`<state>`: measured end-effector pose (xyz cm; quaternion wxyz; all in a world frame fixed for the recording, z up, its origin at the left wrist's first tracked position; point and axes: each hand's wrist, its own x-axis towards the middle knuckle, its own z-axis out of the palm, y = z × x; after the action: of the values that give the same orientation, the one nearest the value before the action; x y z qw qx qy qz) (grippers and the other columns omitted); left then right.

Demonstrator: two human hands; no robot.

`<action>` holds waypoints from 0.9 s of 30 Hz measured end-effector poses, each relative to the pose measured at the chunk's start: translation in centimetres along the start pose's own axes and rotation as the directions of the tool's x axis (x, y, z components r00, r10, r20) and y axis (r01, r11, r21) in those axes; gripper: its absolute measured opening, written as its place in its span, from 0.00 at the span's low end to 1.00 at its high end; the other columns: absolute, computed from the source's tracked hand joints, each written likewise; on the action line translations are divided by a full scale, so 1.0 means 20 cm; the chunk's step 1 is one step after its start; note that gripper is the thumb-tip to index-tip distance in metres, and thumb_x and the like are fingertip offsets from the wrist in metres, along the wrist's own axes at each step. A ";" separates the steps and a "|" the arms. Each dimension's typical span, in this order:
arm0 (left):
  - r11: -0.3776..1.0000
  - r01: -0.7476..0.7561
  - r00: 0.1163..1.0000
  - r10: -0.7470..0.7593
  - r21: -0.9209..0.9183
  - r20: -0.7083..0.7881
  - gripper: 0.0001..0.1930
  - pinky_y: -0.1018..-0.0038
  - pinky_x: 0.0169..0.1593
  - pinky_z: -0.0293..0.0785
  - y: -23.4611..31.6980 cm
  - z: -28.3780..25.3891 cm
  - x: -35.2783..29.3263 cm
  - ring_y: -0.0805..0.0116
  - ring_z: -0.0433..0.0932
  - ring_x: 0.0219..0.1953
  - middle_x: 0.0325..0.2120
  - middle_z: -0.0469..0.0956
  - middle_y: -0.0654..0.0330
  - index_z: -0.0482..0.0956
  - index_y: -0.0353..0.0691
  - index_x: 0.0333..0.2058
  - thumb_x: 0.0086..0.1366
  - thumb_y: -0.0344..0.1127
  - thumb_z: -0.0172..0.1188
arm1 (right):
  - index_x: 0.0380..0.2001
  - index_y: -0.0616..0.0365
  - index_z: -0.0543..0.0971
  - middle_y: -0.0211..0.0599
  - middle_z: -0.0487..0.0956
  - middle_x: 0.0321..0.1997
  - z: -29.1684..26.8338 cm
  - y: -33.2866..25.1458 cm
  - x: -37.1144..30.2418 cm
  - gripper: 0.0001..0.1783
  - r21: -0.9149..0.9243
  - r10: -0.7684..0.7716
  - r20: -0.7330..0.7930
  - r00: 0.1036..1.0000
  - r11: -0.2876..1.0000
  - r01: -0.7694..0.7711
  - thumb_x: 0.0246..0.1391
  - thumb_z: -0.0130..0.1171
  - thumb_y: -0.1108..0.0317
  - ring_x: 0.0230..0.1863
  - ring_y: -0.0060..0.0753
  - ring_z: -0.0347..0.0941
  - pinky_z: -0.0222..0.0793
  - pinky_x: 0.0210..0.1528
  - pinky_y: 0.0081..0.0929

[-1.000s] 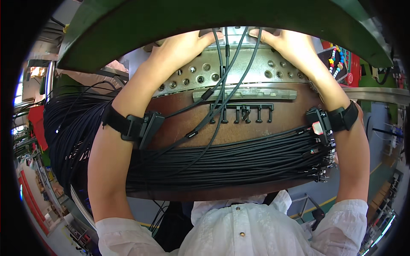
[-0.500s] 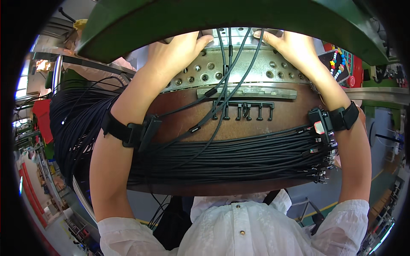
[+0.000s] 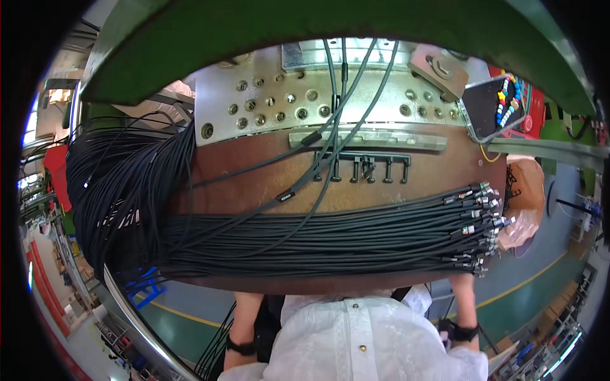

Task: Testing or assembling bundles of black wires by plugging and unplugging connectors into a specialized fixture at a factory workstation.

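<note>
Both my hands are hidden under the front edge of the brown table. Only my left forearm and right forearm show below it, each with a dark strap. A thick bundle of black cables lies along the front of the table, its metal-tipped connectors at the right end. Behind it rests a black comb-shaped plastic piece, beside a flat metal bar. Several cables run from the piece up onto a perforated steel plate, passing under the green machine frame.
More looped black cables hang over the table's left side. A metal clamp block sits at the plate's right. Beside it lies a phone-like dark slab with a beaded strap. A brown bag stands past the right edge.
Both hands have left the steel plate under the green frame and drawn back toward me, below the table's front edge. The cables and black plastic piece stay in place.
</note>
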<state>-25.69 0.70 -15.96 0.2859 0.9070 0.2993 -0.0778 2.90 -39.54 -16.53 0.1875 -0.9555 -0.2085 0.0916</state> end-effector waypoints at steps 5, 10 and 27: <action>0.949 0.017 0.987 -0.066 -0.315 -0.145 0.19 0.66 0.50 0.65 -0.08 0.01 0.06 0.56 0.71 0.45 0.43 0.73 0.49 0.71 0.33 0.46 0.59 0.38 0.55 | 0.57 0.58 0.62 0.43 0.63 0.60 0.17 0.16 -0.05 0.29 0.157 -0.049 0.066 0.997 0.987 0.039 0.51 0.53 0.65 0.62 0.43 0.55 0.46 0.64 0.39; 0.973 -0.116 0.979 0.079 -0.199 -0.188 0.17 0.66 0.48 0.67 -0.04 0.00 0.11 0.55 0.71 0.44 0.43 0.74 0.50 0.72 0.33 0.44 0.58 0.35 0.56 | 0.53 0.58 0.68 0.44 0.66 0.57 0.18 0.19 -0.02 0.26 -0.074 -0.193 -0.059 0.979 0.979 0.188 0.49 0.55 0.66 0.60 0.46 0.58 0.49 0.63 0.41; 0.816 -0.289 0.593 0.563 -0.500 0.575 0.28 0.64 0.55 0.62 0.62 -0.54 0.21 0.51 0.65 0.55 0.53 0.66 0.49 0.64 0.36 0.54 0.61 0.48 0.52 | 0.38 0.56 0.78 0.40 0.79 0.33 -0.65 -0.69 0.32 0.17 0.402 -0.442 0.837 0.322 0.896 0.186 0.50 0.57 0.57 0.35 0.40 0.76 0.70 0.39 0.30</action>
<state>-15.41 0.68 -2.56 0.5461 0.7847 -0.0539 -0.2884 6.97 -29.22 0.23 0.1661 -0.6560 -0.4464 0.5855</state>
